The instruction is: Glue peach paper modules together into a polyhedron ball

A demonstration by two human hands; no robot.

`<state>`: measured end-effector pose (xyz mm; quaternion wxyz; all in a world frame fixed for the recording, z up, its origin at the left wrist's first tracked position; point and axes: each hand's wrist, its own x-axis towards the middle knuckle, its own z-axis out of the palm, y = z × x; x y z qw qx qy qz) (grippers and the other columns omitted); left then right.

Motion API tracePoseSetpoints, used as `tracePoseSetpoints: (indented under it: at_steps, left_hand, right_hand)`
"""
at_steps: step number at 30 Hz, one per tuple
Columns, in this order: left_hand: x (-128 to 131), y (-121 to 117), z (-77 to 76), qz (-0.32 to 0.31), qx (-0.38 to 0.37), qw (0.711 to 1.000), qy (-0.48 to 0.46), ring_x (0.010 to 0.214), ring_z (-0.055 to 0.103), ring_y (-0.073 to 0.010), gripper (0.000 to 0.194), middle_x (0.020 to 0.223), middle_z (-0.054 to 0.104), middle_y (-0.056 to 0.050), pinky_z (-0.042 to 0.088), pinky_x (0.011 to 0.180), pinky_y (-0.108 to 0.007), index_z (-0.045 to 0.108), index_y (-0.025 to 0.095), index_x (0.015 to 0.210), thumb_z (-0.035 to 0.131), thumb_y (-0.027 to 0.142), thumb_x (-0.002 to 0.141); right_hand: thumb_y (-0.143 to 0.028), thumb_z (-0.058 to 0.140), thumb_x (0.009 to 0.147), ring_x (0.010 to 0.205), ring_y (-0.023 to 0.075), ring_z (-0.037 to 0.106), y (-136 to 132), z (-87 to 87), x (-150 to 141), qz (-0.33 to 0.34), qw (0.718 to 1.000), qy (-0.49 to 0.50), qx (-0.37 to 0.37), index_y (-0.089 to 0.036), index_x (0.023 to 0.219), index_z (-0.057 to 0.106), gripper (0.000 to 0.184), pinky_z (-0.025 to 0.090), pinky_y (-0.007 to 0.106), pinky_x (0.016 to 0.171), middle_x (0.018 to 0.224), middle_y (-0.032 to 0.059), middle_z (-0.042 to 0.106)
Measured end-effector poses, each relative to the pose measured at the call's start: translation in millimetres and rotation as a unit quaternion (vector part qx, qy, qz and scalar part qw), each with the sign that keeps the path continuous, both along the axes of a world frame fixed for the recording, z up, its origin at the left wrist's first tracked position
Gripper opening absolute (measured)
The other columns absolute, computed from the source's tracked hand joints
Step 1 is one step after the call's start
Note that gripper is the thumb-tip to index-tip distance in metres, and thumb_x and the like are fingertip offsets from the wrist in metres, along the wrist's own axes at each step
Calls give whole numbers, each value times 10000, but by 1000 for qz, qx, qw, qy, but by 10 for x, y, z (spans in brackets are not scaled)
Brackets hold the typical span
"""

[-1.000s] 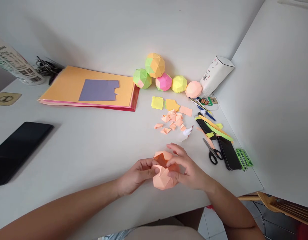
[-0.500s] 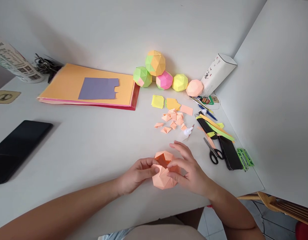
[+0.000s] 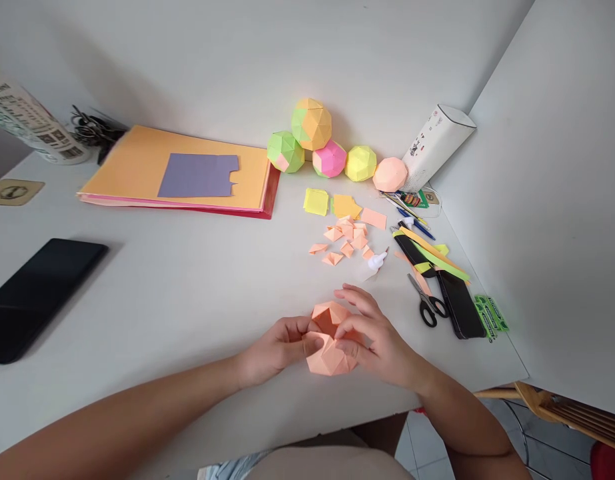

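Observation:
A half-built peach paper ball (image 3: pixel 330 357), open at the top, sits between both my hands near the table's front edge. My left hand (image 3: pixel 277 347) pinches its left side with thumb and fingers. My right hand (image 3: pixel 374 337) grips its right side, fingertips pressed on the rim. Several small folded peach paper pieces (image 3: pixel 344 240) lie just beyond, with a small white glue bottle (image 3: pixel 376 261) next to them.
Several finished paper balls (image 3: pixel 332 150) line the back wall beside a white carton (image 3: pixel 434 147). Scissors (image 3: pixel 424 303), a black phone (image 3: pixel 460 303) and pens lie at the right. A stack of coloured paper (image 3: pixel 177 173) and a dark tablet (image 3: pixel 34 293) are at the left.
Both hands keep hold of the peach ball; the right fingers have shifted slightly on its rim. The view has drifted a little.

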<state>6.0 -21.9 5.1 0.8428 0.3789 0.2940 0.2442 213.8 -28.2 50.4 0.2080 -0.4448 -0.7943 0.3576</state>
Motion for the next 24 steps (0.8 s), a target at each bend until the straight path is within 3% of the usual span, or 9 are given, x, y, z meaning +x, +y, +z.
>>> tracePoseSetpoints:
  at_steps: [24]
  left_hand:
    - [13,-29,-12,-36,65,997,35,573,336,-96,255,661,444,19,225,526,-250,515,152,674,592,362,795]
  right_hand:
    - [-217,597,829,1368,246,211,-28,-49,-47,-9,998,18,-65,-213,757,613,74,316,475,1075,1393,38,391]
